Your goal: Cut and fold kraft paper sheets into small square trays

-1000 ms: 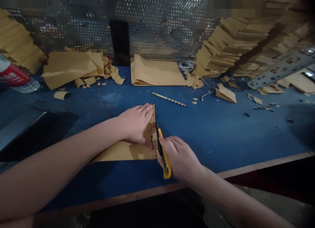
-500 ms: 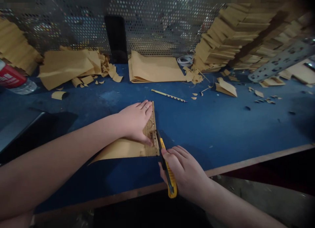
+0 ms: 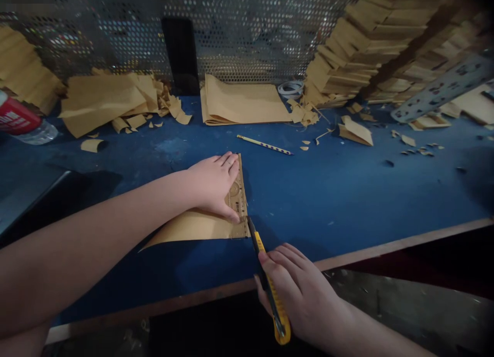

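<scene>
My left hand point(image 3: 214, 184) lies flat with its fingers stretched out, pressing a clear plastic ruler point(image 3: 240, 200) down onto a sheet of brown paper point(image 3: 193, 228). Its thumb is spread toward the near end of the ruler. My right hand point(image 3: 291, 282) is closed around a yellow and black utility knife point(image 3: 275, 295). The blade points away from me, its tip against the ruler's right edge near the lower end. Part of the paper is hidden under my left hand and forearm.
Farther back on the blue table point(image 3: 301, 192) lie a pencil point(image 3: 264, 144), folded brown paper point(image 3: 247, 105) and paper scraps point(image 3: 304, 112). A dark phone point(image 3: 181, 56) leans on the perforated metal panel point(image 3: 239, 33). A bottle point(image 3: 23, 118) stands left; a patterned cylinder point(image 3: 436, 92) lies right.
My right hand has drawn the knife toward me along the ruler's edge, so the blade is now lower. My left hand keeps its place on the ruler.
</scene>
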{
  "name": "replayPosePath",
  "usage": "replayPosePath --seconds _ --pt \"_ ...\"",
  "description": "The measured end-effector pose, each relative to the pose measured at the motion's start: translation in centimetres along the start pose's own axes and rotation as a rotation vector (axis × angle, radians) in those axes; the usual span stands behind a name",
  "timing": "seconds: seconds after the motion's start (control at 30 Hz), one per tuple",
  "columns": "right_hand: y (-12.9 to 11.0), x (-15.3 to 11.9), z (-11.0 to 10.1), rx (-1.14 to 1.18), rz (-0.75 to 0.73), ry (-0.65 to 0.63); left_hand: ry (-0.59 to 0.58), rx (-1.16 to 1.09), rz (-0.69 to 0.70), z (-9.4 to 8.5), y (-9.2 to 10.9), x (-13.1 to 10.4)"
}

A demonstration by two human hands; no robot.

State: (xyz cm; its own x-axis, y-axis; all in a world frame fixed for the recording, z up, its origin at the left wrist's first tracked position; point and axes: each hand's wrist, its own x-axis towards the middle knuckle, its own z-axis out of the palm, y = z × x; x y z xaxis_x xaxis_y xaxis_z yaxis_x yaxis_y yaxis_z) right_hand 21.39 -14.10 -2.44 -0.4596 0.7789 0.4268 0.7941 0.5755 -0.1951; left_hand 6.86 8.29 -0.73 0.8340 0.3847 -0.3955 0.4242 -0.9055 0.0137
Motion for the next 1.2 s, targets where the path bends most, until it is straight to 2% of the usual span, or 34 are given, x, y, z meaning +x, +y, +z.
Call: replayPosePath --seconds 0.2,0.53,0.8,1.03,1.13,1.2 --pt "-0.7 -0.5 -0.9 0.058 0.026 -0.032 0.008 -0.013 0.0 0.1 -0.1 0.1" --pt "-1.9 -1.5 -1.6 0.011 0.046 -0.029 -0.003 -0.01 0.003 -0.1 -0.1 -0.1" --pt "-2.7 -1.1 -3.0 0.024 0.047 -0.074 0.004 -0.043 0.001 -0.2 -0.1 -0.1" --pt "-2.8 -1.6 -3.2 0.04 0.077 -0.078 0.013 -0.057 0.007 0.1 -0.3 -0.1" --pt "-2.0 -1.8 -3.4 0.069 0.098 0.019 0.012 -0.063 0.008 0.2 -0.3 -0.1" --pt "-0.6 -1.7 -3.7 0.052 0.086 0.092 0.008 -0.07 0.009 0.2 -0.3 -0.2"
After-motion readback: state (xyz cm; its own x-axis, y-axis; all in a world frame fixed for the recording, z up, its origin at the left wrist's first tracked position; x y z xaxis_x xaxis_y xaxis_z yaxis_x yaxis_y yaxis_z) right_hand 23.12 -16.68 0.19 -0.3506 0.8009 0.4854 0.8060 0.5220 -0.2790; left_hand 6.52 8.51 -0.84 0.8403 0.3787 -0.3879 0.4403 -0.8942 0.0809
